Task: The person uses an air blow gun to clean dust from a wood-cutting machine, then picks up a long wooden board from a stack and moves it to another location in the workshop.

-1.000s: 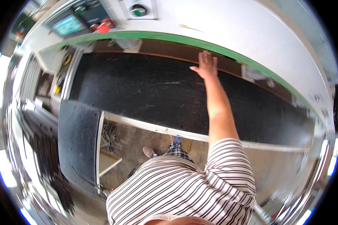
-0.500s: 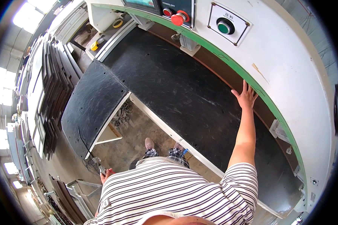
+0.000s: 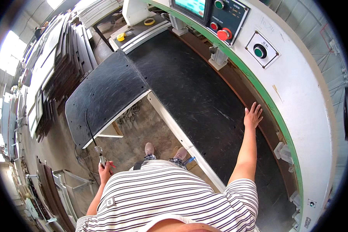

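Note:
My left hand (image 3: 105,172) is closed round the handle of an air blow gun (image 3: 100,152) with a silver body. Its long thin black nozzle reaches over the left wing of the black worktop (image 3: 108,89). Well away to the right, my right hand (image 3: 253,116) lies flat with fingers spread at the far edge of the worktop, beside a brown strip (image 3: 268,135) under the machine's green lower edge (image 3: 272,108). Nothing shows in that hand.
A white machine body (image 3: 294,92) curves along the far right, with a control panel (image 3: 230,19) and a green button (image 3: 260,51). A yellow tape measure (image 3: 121,37) and tape roll (image 3: 149,21) lie behind. Stacked dark boards (image 3: 60,65) stand left; cables (image 3: 129,115) lie on the floor.
The view has shifted, showing more of the control panel. My left hand and the blow gun have come further into view; my right hand has drawn back slightly from the green edge.

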A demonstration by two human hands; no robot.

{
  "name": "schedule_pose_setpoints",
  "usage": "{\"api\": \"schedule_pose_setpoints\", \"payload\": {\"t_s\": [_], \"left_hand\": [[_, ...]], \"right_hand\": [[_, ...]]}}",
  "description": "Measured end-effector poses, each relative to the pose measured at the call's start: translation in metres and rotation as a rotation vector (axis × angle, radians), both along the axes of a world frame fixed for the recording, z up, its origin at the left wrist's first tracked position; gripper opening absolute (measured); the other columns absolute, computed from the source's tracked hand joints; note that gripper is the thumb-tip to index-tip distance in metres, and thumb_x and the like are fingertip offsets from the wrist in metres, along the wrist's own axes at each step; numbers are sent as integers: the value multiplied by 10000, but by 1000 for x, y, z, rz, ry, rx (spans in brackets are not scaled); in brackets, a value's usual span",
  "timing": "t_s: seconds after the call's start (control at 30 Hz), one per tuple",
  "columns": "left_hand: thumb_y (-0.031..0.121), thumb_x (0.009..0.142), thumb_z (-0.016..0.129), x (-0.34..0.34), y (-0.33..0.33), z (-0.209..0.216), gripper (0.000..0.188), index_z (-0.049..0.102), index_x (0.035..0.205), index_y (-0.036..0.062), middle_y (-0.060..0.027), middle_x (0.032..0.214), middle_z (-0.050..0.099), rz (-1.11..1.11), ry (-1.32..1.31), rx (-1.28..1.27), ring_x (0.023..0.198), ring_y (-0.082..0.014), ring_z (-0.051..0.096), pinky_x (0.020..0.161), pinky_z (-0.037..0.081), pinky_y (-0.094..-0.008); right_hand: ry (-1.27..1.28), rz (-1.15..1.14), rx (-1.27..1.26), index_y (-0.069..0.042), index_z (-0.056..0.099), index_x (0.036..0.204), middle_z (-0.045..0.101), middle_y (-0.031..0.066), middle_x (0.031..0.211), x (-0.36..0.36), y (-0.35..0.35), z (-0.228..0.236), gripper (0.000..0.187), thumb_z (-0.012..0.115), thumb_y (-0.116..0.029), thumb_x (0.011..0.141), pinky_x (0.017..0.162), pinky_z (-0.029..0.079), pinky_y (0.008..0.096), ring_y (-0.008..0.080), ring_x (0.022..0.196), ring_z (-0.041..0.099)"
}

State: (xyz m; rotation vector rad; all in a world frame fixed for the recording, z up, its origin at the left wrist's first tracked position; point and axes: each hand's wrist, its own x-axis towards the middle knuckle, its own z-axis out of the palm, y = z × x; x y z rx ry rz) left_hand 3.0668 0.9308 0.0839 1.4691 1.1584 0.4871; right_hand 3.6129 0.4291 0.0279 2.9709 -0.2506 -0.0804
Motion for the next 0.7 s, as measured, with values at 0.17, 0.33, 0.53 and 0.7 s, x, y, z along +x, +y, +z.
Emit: {"api": "schedule_pose_setpoints", "payload": {"t_s": [0.17,0.33,0.53,0.7], "left_hand": [[230,934,556,-3,20,9,162,512,948,75,-57,851,654,51,-16,-53,460,-64,448,385,360,-231],[244,936,554,-4,21,17,170,509,951,81,-58,846,652,62,-21,-104,465,-65,451,387,362,-228],[246,943,539,-15,25,-2,179,517,936,68,-65,801,643,58,-1,-103,462,-63,447,387,362,-225],[234,941,539,7,37,1,177,529,901,62,-40,707,610,38,-28,-121,451,-65,431,384,337,-228]], "right_hand": [[-67,8,28,-75,213,1460,200,140,1521,-23,25,-9,631,367,-443,972,1113,208,513,319,1396,210],[-16,-39,11,-45,233,1451,227,158,1509,-34,37,3,627,358,-432,974,1113,208,507,332,1385,237],[29,16,48,-50,174,1470,157,146,1535,-37,30,1,652,365,-427,973,1126,198,482,328,1402,195],[134,-20,120,-63,191,1468,150,136,1538,-35,40,28,659,391,-436,963,1127,204,479,327,1404,187]]}}
